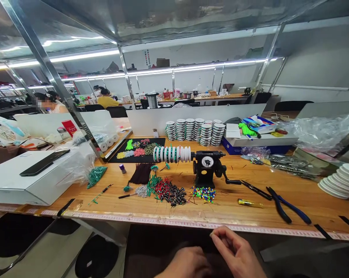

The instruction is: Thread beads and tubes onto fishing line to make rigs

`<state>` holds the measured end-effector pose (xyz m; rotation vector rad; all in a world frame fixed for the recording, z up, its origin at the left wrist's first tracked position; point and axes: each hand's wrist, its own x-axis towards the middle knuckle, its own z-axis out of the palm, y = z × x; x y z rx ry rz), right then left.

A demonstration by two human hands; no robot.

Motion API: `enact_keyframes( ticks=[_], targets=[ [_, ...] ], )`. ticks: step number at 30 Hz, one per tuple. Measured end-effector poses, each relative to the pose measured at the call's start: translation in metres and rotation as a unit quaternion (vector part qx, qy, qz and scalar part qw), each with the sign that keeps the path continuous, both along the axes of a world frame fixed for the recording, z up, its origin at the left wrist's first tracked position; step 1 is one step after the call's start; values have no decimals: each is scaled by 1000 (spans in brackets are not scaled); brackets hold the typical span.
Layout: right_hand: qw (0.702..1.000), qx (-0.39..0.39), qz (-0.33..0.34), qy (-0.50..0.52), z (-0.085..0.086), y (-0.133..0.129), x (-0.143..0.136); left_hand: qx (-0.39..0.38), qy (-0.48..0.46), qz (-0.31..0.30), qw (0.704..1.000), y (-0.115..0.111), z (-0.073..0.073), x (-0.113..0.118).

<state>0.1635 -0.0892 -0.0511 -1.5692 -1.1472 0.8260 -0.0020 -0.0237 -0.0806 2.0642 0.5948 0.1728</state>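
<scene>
My right hand (236,251) is below the table's front edge, thumb and forefinger pinched together; anything between them is too small to make out. Beside it my left hand (188,262) is blurred, and its fingers are mostly hidden. Beyond them on the table stands a black hand-crank winder (205,175) with a round dial. A row of white spools (172,154), some with green on them, sits on its shaft. In front of it lie a heap of black, red and green tubular pieces (170,191), multicoloured beads (203,194) and small silvery pieces (141,190).
To the right are blue-handled pliers (288,206), tweezers (255,189) and a yellow tube (249,203). Stacked spools (186,129) stand behind the winder, beside a black mat (125,148). A white box (26,181) bears a phone (43,163). A measuring tape (174,222) lines the front edge.
</scene>
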Motion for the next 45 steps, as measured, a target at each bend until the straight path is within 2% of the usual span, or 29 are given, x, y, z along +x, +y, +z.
enact_keyframes(
  ticks=[1,2,3,5,7,8,10,12,17,19,21,25,28,30,31,33,35,37,39,41,45],
  targets=[
    [1000,-4,-13,-1,-1,-1,1,5,-4,13,1000,9,19,-14],
    [1000,-7,-22,-2,-2,-2,1,13,-6,60,998,21,39,-30],
    [1000,-8,-26,0,-2,-2,2,35,-1,162,986,37,60,-47],
    [1000,-6,-19,6,-3,-2,3,90,-7,261,961,76,98,-86],
    [1000,-5,10,11,-3,-2,5,151,-10,341,928,117,125,-125],
    [1000,-5,29,11,-4,-1,6,178,-6,368,913,136,133,-143],
    [998,-5,61,9,-6,-1,8,217,9,384,897,164,140,-170],
    [998,-5,70,6,-9,0,9,228,29,362,903,180,136,-184],
    [997,-24,79,-4,-14,0,10,221,54,296,928,195,119,-181],
    [996,-22,83,-2,-13,1,10,217,50,292,930,199,120,-181],
    [996,-14,84,0,-11,3,10,215,36,300,928,203,128,-186],
    [998,6,53,16,-1,7,5,211,-10,349,913,191,156,-189],
    [998,46,26,26,18,15,-2,145,-66,358,920,159,165,-156],
    [996,90,15,21,35,23,-4,-33,-148,329,932,128,157,-117],
    [994,111,1,21,44,28,-4,-117,-180,312,925,112,150,-96],
    [989,140,-31,22,59,35,-3,-257,-219,293,894,82,132,-56],
    [989,144,-42,13,67,38,-2,-343,-244,308,853,60,115,-27],
    [988,148,-27,-22,69,38,-4,-394,-246,330,821,45,102,-11],
    [983,168,-10,-69,63,34,-9,-421,-237,337,808,36,92,-5],
    [975,195,5,-106,54,30,-15,-417,-231,323,818,29,84,-4],
    [968,197,22,-154,42,24,-19,-356,-214,297,860,20,72,-6]
  ],
)
